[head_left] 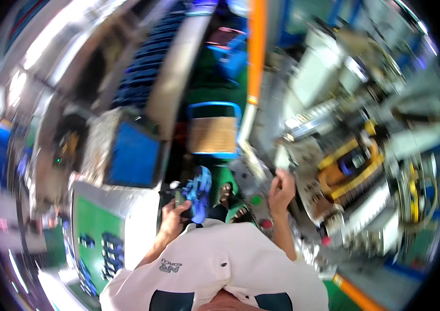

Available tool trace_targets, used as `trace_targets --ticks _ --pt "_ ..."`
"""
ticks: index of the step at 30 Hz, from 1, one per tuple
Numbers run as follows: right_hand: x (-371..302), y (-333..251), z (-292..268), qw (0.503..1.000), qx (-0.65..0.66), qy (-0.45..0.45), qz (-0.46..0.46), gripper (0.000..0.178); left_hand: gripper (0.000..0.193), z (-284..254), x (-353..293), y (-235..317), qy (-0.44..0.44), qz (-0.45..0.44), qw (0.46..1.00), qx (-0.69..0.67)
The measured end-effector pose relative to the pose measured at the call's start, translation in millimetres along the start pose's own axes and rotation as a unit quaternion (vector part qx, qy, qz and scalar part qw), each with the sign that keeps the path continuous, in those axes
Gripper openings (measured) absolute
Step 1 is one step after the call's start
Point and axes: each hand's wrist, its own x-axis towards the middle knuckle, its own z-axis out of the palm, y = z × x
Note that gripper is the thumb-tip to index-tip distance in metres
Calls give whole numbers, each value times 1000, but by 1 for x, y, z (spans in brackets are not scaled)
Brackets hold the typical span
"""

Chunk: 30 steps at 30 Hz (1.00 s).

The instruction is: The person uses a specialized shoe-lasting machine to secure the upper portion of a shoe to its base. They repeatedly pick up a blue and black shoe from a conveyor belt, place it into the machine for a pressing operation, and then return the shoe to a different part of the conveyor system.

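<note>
My left hand is in front of my body at the left, its fingers closed round a small grey-green object too blurred to name. A glossy blue ribbed piece lies right beside that hand; whether the hand grips it too, I cannot tell. My right hand reaches forward at the right, over the edge of the machine. Its fingers are pinched at the lower end of a small white piece, whose kind is smeared by motion.
A blue-framed stool with a brown seat stands ahead. At the left are a blue-sided box and a green-topped bench bearing dark parts. An orange post rises ahead. Machinery with a yellow-and-black part fills the right.
</note>
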Motion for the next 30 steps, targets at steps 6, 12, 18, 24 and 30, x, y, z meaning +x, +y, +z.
trace_targets --ticks 6,12,18,24,30 --pt "-110 104 103 978 -144 -153 -16 27 23 -55 -43 -19 58 -11 995 -86" --pt "-23 -28 105 993 10 -113 -43 26 21 -166 -50 -51 212 27 961 -176" --pt "65 -263 207 932 246 -216 -157 8 27 -314 -3 -74 321 78 899 -286" --pt "69 -561 314 795 234 -289 -479 22 28 -487 52 -58 441 109 832 -319" --pt "19 -764 453 697 156 -397 -577 47 42 -695 112 -70 534 102 771 -332"
